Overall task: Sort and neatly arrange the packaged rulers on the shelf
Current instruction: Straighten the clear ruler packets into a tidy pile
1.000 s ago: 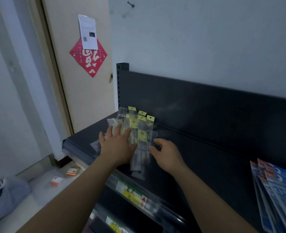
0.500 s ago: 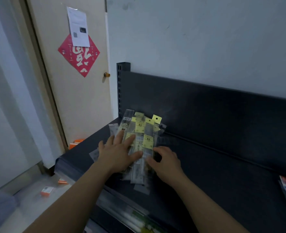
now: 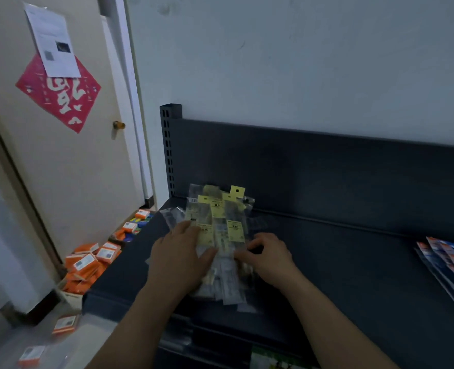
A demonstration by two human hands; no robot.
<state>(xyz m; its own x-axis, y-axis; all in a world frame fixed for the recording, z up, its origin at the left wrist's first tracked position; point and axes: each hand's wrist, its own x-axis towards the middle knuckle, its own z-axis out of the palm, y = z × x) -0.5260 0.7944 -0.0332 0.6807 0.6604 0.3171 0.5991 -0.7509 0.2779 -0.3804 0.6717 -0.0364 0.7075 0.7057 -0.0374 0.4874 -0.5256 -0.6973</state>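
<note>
A loose pile of packaged rulers (image 3: 220, 222), clear sleeves with yellow header cards, lies near the left end of the dark shelf (image 3: 353, 262), its top against the back panel. My left hand (image 3: 179, 258) lies flat on the pile's left side, fingers straight and pressing down. My right hand (image 3: 270, 258) is at the pile's right edge, fingers curled in against the packets and pinching their side. The lower ends of the sleeves stick out between my wrists, and the pile's middle is partly hidden under my hands.
Blue and red packaged items (image 3: 449, 265) lie at the shelf's right end. Orange boxes (image 3: 90, 265) are heaped on the floor at the left, beside a beige door (image 3: 68, 166). The perforated shelf post (image 3: 168, 150) stands at the back left corner.
Both hands have closed in on the pile, squeezing the packets closer together and nudging them toward the back panel. The camera has turned left and down, showing more floor.
</note>
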